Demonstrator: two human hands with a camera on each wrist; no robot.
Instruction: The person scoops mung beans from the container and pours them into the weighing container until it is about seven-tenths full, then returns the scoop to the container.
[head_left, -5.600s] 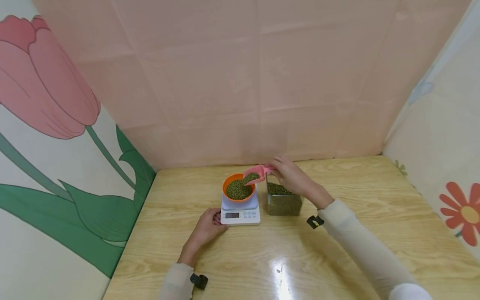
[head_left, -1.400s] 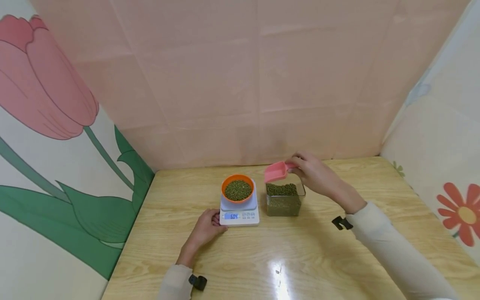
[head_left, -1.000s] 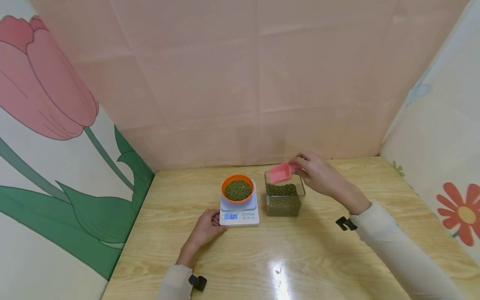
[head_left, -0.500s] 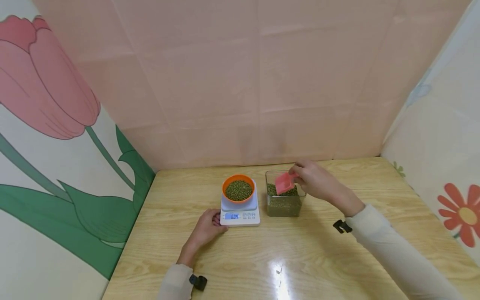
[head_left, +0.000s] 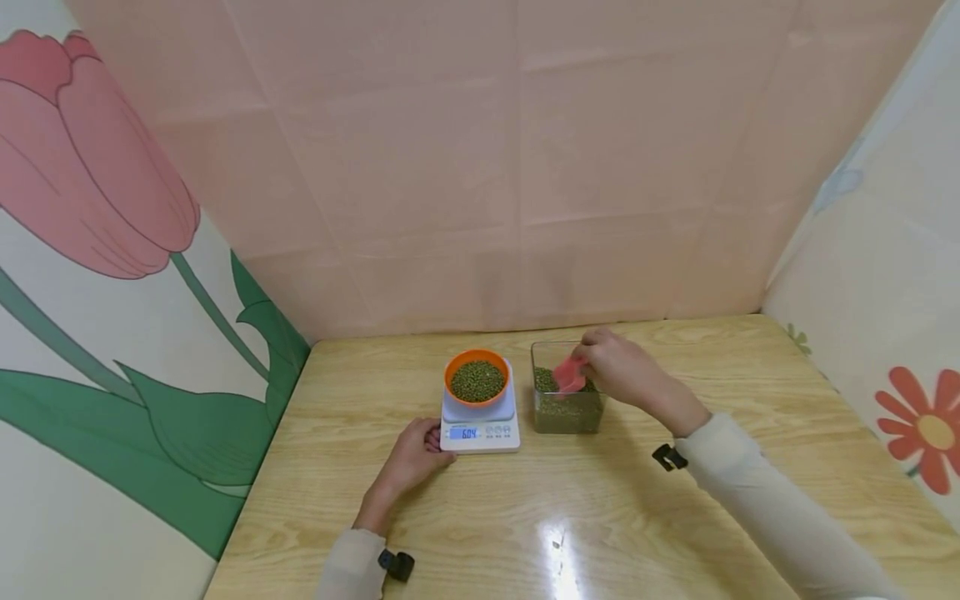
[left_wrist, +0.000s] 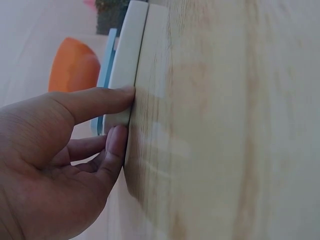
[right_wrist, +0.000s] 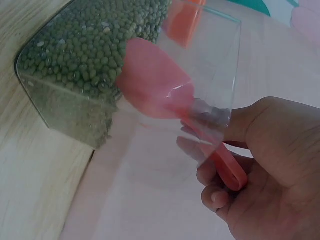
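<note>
My right hand (head_left: 618, 367) holds a pink scoop (head_left: 570, 377) by its handle. In the right wrist view, the scoop's tip (right_wrist: 131, 75) dips into green mung beans (right_wrist: 85, 50) inside a clear rectangular container (head_left: 567, 412). Left of it stands a white digital kitchen scale (head_left: 480, 439) with a lit blue display. An orange bowl (head_left: 477, 402) of mung beans sits on the scale's platform. At the scale's front left corner, my left hand (head_left: 411, 454) grips the edge, thumb at the front and fingers curled along the side, plain in the left wrist view on the scale's edge (left_wrist: 125, 55).
The wood-grain table (head_left: 480, 525) runs back to a pink covered wall (head_left: 480, 208). Painted side walls with a tulip (head_left: 112, 167) and a red flower (head_left: 937, 429) close in the left and right. Bowl and container stand close together.
My right hand has moved right from over the bowl, the scoop now without its earlier load, then down into the container's beans. The scale's display has lit up. My left hand stays put.
</note>
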